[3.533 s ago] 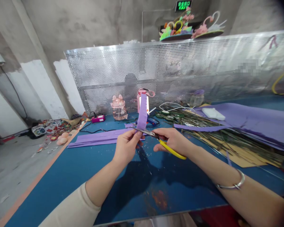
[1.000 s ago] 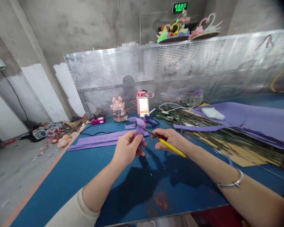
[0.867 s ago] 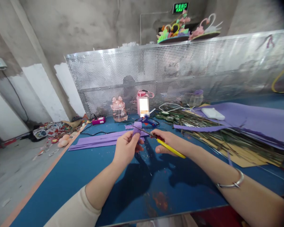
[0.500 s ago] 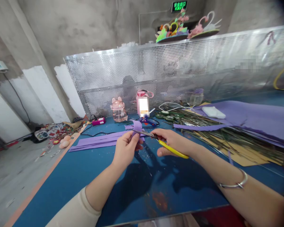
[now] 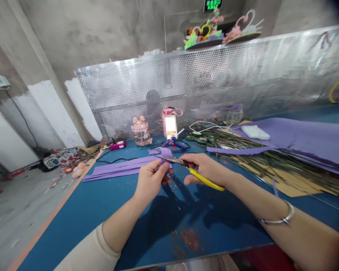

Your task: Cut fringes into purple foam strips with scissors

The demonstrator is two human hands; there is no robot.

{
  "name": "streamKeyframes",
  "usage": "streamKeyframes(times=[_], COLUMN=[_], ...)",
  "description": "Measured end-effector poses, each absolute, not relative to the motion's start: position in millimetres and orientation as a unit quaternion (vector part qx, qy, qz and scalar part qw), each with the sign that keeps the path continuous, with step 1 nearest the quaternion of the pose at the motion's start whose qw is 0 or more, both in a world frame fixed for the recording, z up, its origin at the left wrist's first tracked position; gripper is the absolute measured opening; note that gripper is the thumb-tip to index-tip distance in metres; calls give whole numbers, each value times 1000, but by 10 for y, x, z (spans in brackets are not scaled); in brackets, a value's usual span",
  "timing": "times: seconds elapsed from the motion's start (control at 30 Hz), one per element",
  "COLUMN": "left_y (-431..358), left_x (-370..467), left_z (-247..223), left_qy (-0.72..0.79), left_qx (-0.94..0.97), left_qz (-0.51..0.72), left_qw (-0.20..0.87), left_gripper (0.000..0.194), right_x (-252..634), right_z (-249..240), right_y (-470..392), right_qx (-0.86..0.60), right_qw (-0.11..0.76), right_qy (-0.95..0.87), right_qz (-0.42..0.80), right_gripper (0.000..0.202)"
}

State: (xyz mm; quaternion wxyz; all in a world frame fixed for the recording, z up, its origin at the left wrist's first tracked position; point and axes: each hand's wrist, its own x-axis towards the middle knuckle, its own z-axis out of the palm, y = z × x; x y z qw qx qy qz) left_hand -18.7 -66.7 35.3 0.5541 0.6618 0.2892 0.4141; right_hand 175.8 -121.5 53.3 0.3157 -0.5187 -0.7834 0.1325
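My left hand (image 5: 154, 174) pinches a small piece of purple crepe paper (image 5: 166, 153) between thumb and fingers. My right hand (image 5: 205, 168) grips scissors with yellow handles (image 5: 206, 179). Their dark blades (image 5: 173, 159) lie across the paper just above my left thumb. Flat strips of purple crepe paper (image 5: 113, 170) rest on the blue table beyond my left hand. A blue glue gun (image 5: 175, 144) lies behind the held piece, partly hidden by a pixelated patch.
A pink bear-shaped jar (image 5: 141, 131) and a pink cup (image 5: 173, 111) stand at the back. Right of them lie many thin dark stems (image 5: 251, 160), a large purple sheet (image 5: 296, 141) and a white device (image 5: 255, 132). A magenta power strip (image 5: 118, 144) sits back left.
The purple piece has tipped slightly to the right and lower, and the scissor blades look a little wider apart across it. My hands stay in nearly the same place.
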Motion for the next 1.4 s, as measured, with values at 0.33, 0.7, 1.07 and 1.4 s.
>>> streamKeyframes(times=[0.33, 0.7, 1.07, 1.4], left_y=[-664, -655, -644, -629], left_x=[-191, -191, -183, -187], left_z=[363, 360, 371, 362], left_qy=[287, 279, 294, 304], left_qx=[664, 651, 642, 633], left_qz=[411, 420, 432, 453], left_qw=[555, 568, 560, 549], left_gripper=[31, 30, 31, 32], right_x=[1734, 1750, 1770, 1743], right_z=[585, 537, 533, 543], right_y=[-1246, -1216, -1193, -1197], right_qx=[-526, -539, -544, -552], right_qw=[316, 310, 286, 255], right_qy=[-778, -772, -780, -788], right_qz=[137, 133, 117, 94], right_gripper=[46, 39, 48, 68])
